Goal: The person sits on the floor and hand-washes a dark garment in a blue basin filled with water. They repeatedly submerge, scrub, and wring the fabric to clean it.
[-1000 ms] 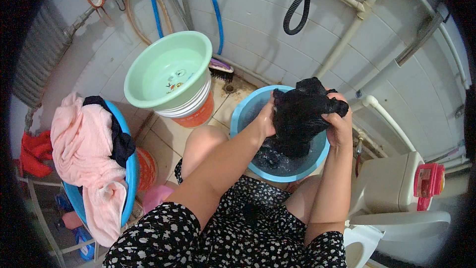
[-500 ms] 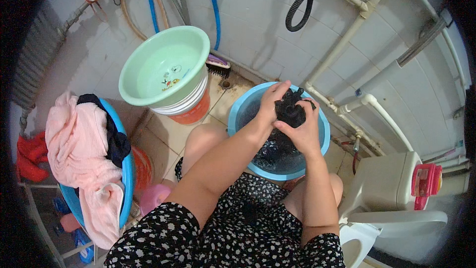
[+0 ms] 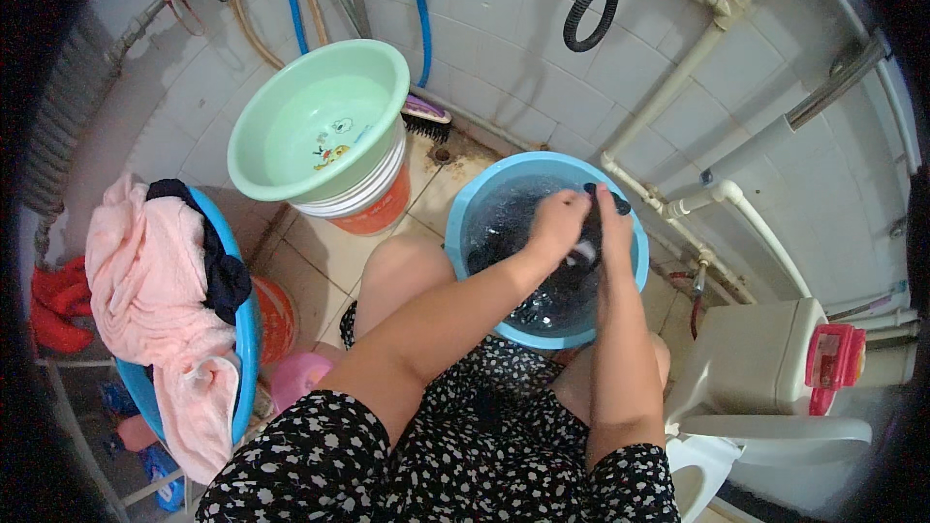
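Above a light blue basin (image 3: pixel 467 302) of water, my two hands grip a wet black cloth (image 3: pixel 591 221) between them. My left hand (image 3: pixel 560 223) is closed in a fist on its left side. My right hand (image 3: pixel 613 225) holds it from the right, with the thumb side up and a bit of black showing at the top. The cloth hangs down toward the water, where more dark fabric (image 3: pixel 504 232) lies under the surface. Which garment it is, I cannot tell.
Left of the basin, a pale green basin (image 3: pixel 262 102) with water stands on a white-and-orange bucket (image 3: pixel 368 218). Pink towelling (image 3: pixel 145 281) and dark cloth (image 3: pixel 228 276) overhang a blue tub (image 3: pixel 247 368). A toilet (image 3: pixel 736 349) is at the right, pipes (image 3: pixel 668 68) along the wall.
The bunched black cloth between my hands has gone lower and is more hidden by them. My left hand has moved down and curled into a fist; my right hand has turned more upright.
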{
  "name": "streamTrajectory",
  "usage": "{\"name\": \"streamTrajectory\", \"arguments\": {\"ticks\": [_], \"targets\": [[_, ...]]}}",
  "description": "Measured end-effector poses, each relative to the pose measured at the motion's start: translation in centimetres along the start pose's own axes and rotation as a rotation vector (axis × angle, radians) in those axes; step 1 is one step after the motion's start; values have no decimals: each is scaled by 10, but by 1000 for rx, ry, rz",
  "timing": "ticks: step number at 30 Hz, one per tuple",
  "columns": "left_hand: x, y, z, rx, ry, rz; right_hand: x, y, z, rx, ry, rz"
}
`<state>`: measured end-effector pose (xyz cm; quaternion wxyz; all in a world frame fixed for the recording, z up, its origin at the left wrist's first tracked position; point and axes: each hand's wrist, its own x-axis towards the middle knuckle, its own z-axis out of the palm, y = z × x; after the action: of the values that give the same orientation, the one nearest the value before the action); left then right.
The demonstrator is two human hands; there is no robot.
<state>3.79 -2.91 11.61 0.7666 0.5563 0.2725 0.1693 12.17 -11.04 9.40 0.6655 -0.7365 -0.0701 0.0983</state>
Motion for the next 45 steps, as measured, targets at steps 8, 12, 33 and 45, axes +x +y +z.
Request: {"name": "streamTrajectory", "arguments": {"ticks": [8,12,33,45], "targets": [[42,-37,-45,276,83,-154,-4,36,-10,-44,163,103],[21,-31,-56,952,93,-68,-35,48,-5,-854,-61,-284],[32,16,-32,-908,-288,-448,-70,-101,-17,52,-519,-168],[12,26,-1,-226,259,71,-72,-65,12,-30,-109,-123]]}}
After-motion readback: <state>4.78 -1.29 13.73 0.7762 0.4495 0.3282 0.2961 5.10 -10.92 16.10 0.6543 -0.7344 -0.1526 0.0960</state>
